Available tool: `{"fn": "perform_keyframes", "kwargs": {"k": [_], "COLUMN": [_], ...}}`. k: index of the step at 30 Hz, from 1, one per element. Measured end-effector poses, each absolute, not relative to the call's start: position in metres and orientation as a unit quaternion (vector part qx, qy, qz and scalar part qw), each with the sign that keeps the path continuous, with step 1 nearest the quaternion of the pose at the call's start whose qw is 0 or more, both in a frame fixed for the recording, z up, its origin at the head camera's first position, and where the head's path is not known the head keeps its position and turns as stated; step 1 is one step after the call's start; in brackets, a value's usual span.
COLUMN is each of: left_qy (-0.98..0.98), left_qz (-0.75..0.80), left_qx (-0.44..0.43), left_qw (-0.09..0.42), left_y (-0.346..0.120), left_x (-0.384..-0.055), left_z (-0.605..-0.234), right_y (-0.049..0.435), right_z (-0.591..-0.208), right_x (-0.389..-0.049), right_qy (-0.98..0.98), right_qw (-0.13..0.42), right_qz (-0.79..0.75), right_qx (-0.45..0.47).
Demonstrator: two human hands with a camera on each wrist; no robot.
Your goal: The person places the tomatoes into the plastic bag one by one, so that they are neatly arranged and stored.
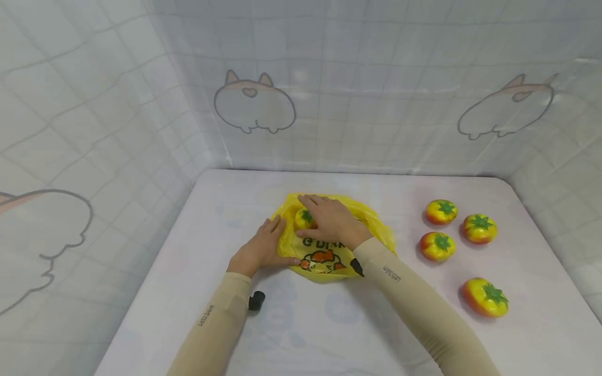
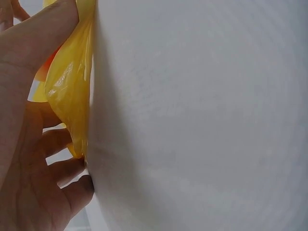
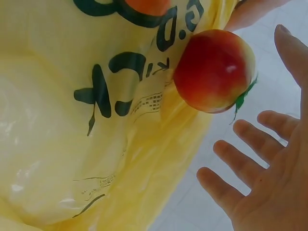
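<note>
Right wrist view shows the right hand (image 3: 279, 187) spread wide, fingers apart from the nearby tomato (image 3: 214, 72); from overhead, that tomato sits at 10 o'clock on the yellow bag (image 1: 324, 261). The left hand (image 1: 263, 250) lies spread along the bag's 9 o'clock edge. Limp plastic could fold under a nudge, letting the tomato roll off. The right sleeve (image 1: 409, 292) blocks the 4 o'clock rim; four loose tomatoes (image 1: 436, 246) lie toward 3 o'clock.
</note>
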State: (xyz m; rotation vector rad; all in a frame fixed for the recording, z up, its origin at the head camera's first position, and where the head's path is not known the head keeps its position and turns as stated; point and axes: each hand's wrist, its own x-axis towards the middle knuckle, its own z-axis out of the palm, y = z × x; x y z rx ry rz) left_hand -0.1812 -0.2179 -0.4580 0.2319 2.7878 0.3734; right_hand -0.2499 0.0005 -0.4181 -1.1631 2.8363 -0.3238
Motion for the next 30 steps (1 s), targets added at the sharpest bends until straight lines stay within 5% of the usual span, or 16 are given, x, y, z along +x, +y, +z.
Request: {"fn": "perform_keyframes", "kwargs": {"k": [30], "left_qy": [0.976], "left_qz": [0.138], "left_qx": [0.089], "left_qw": [0.143], "left_y": [-0.221], "left_x": [-0.183], "left_z": [-0.464], "right_y": [0.02], "right_z": [-0.41], "right_x": [-0.247], "right_qy": [0.925], "right_qw": [0.003], "right_qz": [-0.116], "right_qx": [-0.361]}}
